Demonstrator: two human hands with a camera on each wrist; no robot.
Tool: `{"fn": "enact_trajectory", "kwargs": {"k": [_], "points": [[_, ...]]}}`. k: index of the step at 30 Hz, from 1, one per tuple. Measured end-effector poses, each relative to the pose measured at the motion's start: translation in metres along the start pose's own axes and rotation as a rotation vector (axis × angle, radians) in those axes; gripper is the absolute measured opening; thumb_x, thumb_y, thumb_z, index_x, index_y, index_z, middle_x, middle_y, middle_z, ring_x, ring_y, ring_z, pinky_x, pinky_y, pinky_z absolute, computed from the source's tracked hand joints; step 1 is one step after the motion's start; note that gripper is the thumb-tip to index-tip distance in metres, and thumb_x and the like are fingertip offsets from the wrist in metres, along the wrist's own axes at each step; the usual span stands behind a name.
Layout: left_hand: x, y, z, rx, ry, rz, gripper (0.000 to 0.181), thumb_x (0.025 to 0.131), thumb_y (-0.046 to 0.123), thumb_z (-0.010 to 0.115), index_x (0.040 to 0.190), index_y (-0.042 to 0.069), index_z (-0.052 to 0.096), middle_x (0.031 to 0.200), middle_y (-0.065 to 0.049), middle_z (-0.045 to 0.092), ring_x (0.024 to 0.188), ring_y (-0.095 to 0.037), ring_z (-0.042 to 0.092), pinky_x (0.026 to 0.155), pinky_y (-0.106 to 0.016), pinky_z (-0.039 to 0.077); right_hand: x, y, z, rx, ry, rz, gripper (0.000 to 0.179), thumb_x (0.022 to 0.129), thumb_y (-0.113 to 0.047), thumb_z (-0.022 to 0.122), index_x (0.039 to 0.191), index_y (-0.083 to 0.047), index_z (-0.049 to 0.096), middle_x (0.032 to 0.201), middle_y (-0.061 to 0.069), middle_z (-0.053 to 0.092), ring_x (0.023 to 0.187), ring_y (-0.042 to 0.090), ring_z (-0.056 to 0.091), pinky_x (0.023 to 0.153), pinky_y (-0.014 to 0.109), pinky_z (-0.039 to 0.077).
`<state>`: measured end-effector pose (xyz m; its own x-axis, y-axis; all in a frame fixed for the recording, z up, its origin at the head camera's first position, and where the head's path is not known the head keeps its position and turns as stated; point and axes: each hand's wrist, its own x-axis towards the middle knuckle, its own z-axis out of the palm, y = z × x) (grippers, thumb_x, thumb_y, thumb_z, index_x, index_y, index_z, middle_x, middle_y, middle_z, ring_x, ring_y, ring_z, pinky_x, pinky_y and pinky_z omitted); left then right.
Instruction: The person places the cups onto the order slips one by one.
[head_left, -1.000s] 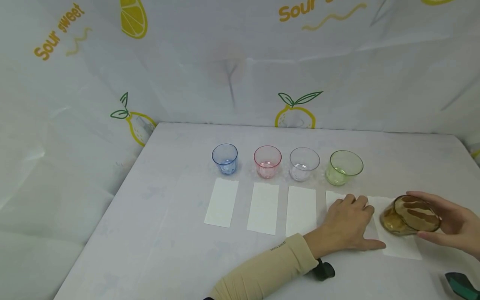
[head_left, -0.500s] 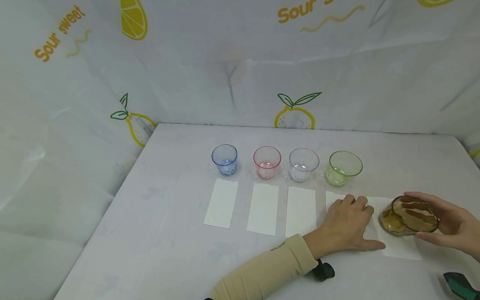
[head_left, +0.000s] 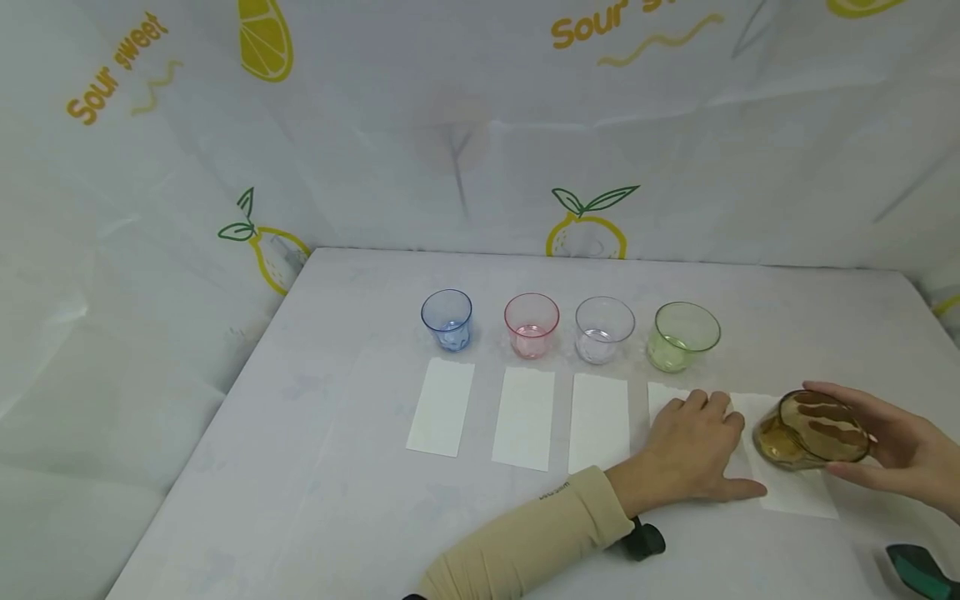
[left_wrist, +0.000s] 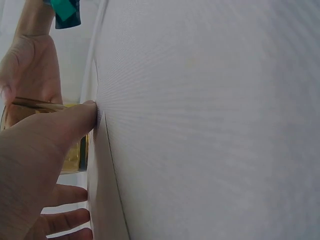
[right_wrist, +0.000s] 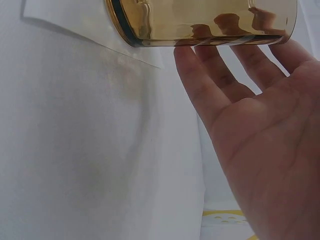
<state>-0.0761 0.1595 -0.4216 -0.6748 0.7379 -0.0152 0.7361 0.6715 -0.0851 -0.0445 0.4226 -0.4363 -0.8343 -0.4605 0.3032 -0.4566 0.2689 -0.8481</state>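
Amber glass (head_left: 810, 433), one, over the rightmost white card (head_left: 798, 498); contact between the two cannot be told. Right hand (head_left: 903, 450), right of the amber glass: thumb and fingers holding its side. Left hand (head_left: 692, 450), left of it: thumb wide of the fingers, resting on a fourth card (head_left: 662, 397). Farther left: three white cards (head_left: 523, 417). Behind and left: green tumbler (head_left: 670, 352), clear tumbler (head_left: 597, 346), pink tumbler (head_left: 530, 340), blue tumbler (head_left: 452, 333).

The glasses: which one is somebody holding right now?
The amber glass, farthest right in the head view, is in the right hand. The blue glass, pink glass, clear glass and green glass have no hand on them.
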Motion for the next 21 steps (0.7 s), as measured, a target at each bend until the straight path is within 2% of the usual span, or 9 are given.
{"fn": "enact_trajectory", "kwargs": {"k": [6,12,15,18,21], "points": [[0.001,0.001,-0.001,-0.017,-0.024,0.003,0.069,0.082,0.088,0.049,0.132,0.041,0.056,0.125,0.018,0.052,0.112,-0.001,0.048,0.087,-0.016,0.043,-0.001,-0.003,0.0,-0.158,0.003,0.04,0.107,0.061,0.041,0.064,0.156,0.008,0.027,0.154,-0.018,0.045,0.136,-0.012,0.042,0.096,0.002,0.041],[-0.002,0.002,-0.005,-0.067,-0.029,0.01,0.07,0.083,0.088,0.049,0.135,0.042,0.052,0.119,0.018,0.052,0.112,-0.001,0.048,0.086,-0.016,0.042,-0.002,-0.005,0.0,-0.193,0.022,0.072,0.106,0.061,0.039,0.067,0.155,0.009,0.028,0.153,-0.019,0.045,0.136,-0.012,0.041,0.095,0.002,0.04],[-0.005,0.001,-0.009,-0.089,-0.016,0.017,0.072,0.083,0.087,0.05,0.14,0.043,0.05,0.119,0.019,0.052,0.113,-0.001,0.047,0.085,-0.016,0.041,-0.003,-0.006,-0.002,-0.213,0.046,0.093,0.104,0.063,0.038,0.066,0.156,0.009,0.027,0.155,-0.016,0.043,0.139,-0.008,0.038,0.096,0.001,0.035],[-0.009,-0.002,-0.014,-0.103,0.012,0.027,0.075,0.083,0.087,0.051,0.143,0.043,0.049,0.12,0.019,0.053,0.112,-0.001,0.048,0.083,-0.015,0.04,-0.001,-0.01,-0.004,-0.188,0.073,0.086,0.1,0.066,0.038,0.063,0.155,0.011,0.026,0.157,-0.009,0.043,0.142,-0.002,0.037,0.1,0.004,0.032],[-0.014,-0.006,-0.02,-0.139,0.018,0.024,0.076,0.083,0.086,0.052,0.146,0.043,0.045,0.126,0.018,0.052,0.116,-0.001,0.047,0.085,-0.015,0.039,0.005,-0.014,-0.007,-0.069,0.089,0.037,0.099,0.067,0.04,0.061,0.154,0.016,0.022,0.159,-0.003,0.042,0.144,0.002,0.038,0.106,0.005,0.031]]}}
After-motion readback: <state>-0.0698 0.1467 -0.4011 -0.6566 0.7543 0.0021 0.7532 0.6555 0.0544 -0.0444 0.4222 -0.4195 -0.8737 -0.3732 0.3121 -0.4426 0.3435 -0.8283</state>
